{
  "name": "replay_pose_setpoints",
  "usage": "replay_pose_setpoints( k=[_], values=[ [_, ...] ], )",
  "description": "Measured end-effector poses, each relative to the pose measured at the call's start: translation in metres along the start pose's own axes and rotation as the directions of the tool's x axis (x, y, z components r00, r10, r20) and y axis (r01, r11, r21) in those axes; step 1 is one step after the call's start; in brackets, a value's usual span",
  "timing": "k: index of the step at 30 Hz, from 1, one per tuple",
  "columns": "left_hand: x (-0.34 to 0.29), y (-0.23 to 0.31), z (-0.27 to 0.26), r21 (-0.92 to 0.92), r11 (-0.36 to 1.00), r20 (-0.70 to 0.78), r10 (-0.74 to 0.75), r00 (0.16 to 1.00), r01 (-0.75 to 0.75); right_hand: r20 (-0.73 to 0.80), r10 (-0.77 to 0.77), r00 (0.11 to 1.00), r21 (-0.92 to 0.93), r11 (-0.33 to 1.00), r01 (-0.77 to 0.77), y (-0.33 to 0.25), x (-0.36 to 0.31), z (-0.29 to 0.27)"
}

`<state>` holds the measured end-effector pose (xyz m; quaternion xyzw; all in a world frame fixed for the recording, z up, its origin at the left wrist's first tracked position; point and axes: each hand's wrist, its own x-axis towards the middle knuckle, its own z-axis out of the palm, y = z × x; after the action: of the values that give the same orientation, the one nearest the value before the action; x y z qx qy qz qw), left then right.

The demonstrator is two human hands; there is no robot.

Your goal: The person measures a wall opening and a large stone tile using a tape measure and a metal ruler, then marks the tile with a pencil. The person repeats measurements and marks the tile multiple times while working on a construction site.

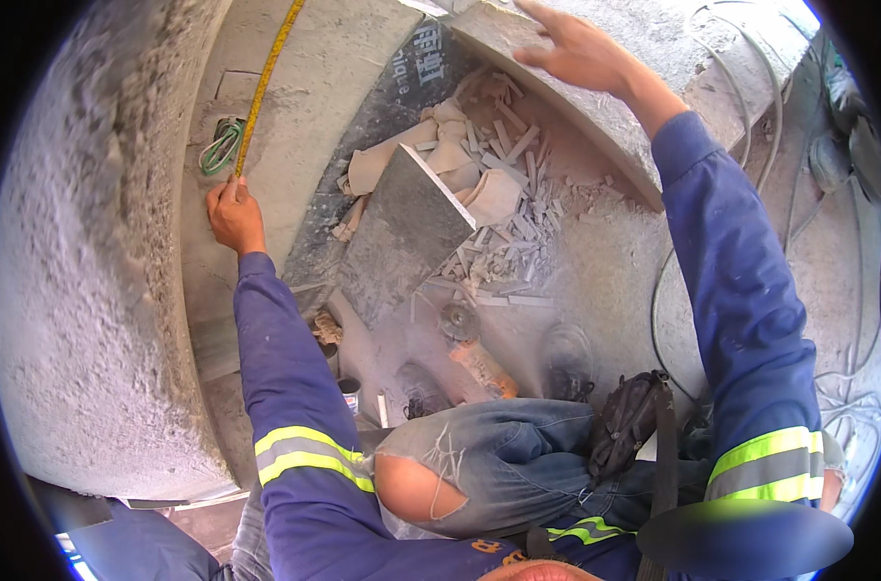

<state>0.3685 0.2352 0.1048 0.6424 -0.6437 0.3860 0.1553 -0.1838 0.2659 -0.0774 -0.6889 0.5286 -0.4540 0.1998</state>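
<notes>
My left hand (pixel 235 218) is closed on the lower end of a yellow tape measure (pixel 263 82), with fingers pinched at its tip. The blade runs up along the grey wall and leaves the top of the view. Just beside it, a bundle of green and white wires (pixel 223 145) pokes out of a wall opening. My right hand (pixel 581 53) is stretched out at the upper right with its fingers apart, holding nothing. It is over or near a dusty pale slab (pixel 615 116); whether it touches the slab I cannot tell.
A grey tile (pixel 401 232) leans amid broken strips and rubble (pixel 508 232) in the middle. Near my feet lies a dusty orange power tool (pixel 484 373) by a round disc (pixel 460 321). A cup (pixel 349 389) stands by my left arm. Cables (pixel 774 126) trail at right.
</notes>
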Motion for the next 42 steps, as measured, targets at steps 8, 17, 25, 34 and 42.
replay_pose_setpoints(
  k=[8, 17, 25, 34, 42],
  values=[
    [0.001, -0.007, -0.003, 0.029, 1.000, 0.000, 0.006, 1.000, -0.006, -0.170, -0.183, 0.968, 0.221, 0.950, 0.218, -0.113, 0.040, -0.044],
    [0.001, 0.002, -0.005, 0.026, 1.000, 0.015, -0.012, 1.000, 0.012, 0.000, -0.156, 0.988, 0.175, 0.973, 0.154, -0.115, 0.054, -0.048],
    [0.004, -0.016, -0.001, 0.045, 0.998, 0.016, 0.043, 0.999, -0.044, 0.106, -0.141, 0.984, 0.277, 0.955, 0.107, -0.113, 0.045, -0.046],
    [0.004, -0.005, 0.009, -0.005, 1.000, 0.017, 0.019, 1.000, -0.019, 0.172, 0.085, 0.981, -0.225, 0.973, -0.045, -0.010, -0.014, -0.003],
    [0.002, -0.005, 0.001, 0.028, 0.999, 0.055, -0.031, 0.998, 0.029, 0.309, 0.397, 0.864, -0.596, 0.789, -0.149, -0.029, -0.059, 0.000]
  ],
)
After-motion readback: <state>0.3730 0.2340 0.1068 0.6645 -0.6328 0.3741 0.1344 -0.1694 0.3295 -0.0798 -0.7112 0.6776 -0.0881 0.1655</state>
